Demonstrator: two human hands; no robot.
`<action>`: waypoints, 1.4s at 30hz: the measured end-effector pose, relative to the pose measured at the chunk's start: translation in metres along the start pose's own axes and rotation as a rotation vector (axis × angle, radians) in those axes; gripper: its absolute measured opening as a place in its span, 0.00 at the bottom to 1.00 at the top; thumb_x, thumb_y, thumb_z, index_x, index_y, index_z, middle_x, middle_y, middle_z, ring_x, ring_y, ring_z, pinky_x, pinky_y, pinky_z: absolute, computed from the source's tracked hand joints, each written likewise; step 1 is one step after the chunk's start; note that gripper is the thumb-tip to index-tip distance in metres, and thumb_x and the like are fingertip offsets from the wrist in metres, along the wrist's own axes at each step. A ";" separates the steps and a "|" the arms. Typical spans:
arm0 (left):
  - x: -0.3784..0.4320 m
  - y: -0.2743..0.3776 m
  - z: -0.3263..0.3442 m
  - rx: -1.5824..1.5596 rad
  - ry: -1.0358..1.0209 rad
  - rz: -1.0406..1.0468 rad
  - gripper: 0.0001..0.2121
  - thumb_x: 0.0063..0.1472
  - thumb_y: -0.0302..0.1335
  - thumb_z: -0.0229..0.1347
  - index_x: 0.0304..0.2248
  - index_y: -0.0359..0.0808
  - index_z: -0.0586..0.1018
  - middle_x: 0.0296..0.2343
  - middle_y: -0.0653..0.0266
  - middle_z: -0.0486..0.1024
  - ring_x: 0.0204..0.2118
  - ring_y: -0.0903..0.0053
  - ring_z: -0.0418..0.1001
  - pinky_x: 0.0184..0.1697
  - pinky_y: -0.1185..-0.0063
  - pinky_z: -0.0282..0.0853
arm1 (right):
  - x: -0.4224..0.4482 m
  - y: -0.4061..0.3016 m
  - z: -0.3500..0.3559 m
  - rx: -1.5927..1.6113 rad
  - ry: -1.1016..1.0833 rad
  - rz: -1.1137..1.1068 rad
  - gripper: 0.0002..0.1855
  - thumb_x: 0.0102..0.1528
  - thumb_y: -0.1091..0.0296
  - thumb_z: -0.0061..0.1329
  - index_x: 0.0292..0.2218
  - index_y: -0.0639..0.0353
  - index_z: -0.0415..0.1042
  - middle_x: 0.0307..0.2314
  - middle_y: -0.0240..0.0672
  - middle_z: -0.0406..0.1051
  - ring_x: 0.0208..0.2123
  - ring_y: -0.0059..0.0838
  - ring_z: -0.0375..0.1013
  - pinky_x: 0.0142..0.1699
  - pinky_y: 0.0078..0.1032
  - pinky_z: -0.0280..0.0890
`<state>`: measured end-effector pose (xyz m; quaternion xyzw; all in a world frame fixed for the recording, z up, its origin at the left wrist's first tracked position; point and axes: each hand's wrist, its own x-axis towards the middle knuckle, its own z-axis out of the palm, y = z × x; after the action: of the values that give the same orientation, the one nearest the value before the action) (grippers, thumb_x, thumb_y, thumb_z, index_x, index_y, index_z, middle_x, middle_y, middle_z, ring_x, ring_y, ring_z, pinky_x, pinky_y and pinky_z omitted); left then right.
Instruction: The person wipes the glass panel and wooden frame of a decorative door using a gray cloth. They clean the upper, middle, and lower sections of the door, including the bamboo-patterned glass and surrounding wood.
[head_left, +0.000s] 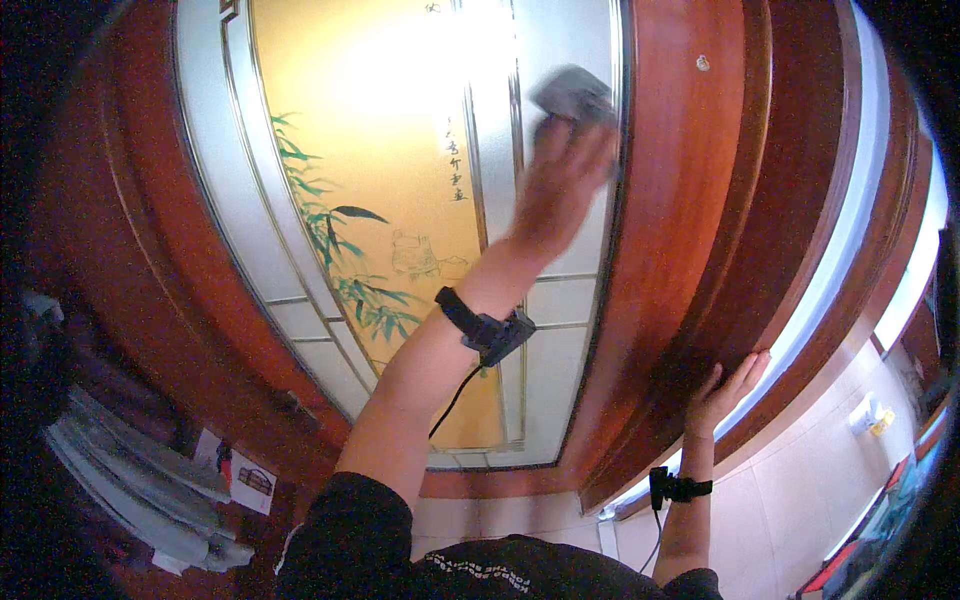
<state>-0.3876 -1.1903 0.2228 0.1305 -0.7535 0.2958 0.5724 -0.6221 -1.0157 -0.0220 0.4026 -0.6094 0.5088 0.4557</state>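
My left hand (564, 169) presses a dark grey cloth (571, 91) against the frosted border of a decorated door panel (559, 300). Hand and cloth are blurred. They lie close to the panel's dark right edge. A yellow inset (360, 165) in the panel bears painted green bamboo leaves (364, 292) and dark brush writing. Lower right, my right hand (721, 394) rests on the brown wooden door edge (675, 420), beside a bright pale strip (806, 292). Its fingers are extended, thumb apart, with nothing seen in it.
Reddish-brown wood (679, 187) surrounds the panel. Grey fabric (150, 487) hangs at the lower left near a printed paper (253, 481). Pale tiles (757, 517) lie at the lower right, with a white and yellow item (870, 415) on them. Each wrist wears a strapped device (495, 334) with a cable.
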 end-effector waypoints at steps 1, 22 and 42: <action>-0.006 0.007 0.000 0.013 -0.002 0.088 0.23 0.53 0.20 0.50 0.51 0.41 0.70 0.50 0.62 0.66 0.49 0.56 0.64 0.52 0.63 0.65 | 0.000 0.000 0.000 -0.005 -0.003 0.003 0.30 0.59 0.72 0.42 0.59 0.65 0.48 0.60 0.55 0.42 0.62 0.54 0.42 0.65 0.44 0.40; -0.189 -0.202 -0.275 0.535 0.037 -0.509 0.32 0.48 0.07 0.47 0.55 0.36 0.64 0.55 0.58 0.60 0.58 0.58 0.56 0.62 0.64 0.48 | 0.002 0.001 0.001 -0.034 0.042 -0.013 0.29 0.63 0.62 0.37 0.60 0.63 0.47 0.60 0.54 0.43 0.62 0.52 0.44 0.65 0.42 0.41; -0.039 0.015 0.016 0.097 0.061 -0.192 0.24 0.54 0.17 0.45 0.53 0.34 0.67 0.51 0.54 0.64 0.52 0.50 0.61 0.56 0.60 0.58 | 0.001 -0.005 -0.001 0.002 -0.018 -0.014 0.32 0.60 0.77 0.38 0.62 0.58 0.43 0.61 0.49 0.39 0.64 0.48 0.39 0.66 0.40 0.38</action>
<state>-0.3959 -1.1934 0.1791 0.2206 -0.7045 0.2795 0.6140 -0.6174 -1.0160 -0.0199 0.4121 -0.6102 0.5025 0.4531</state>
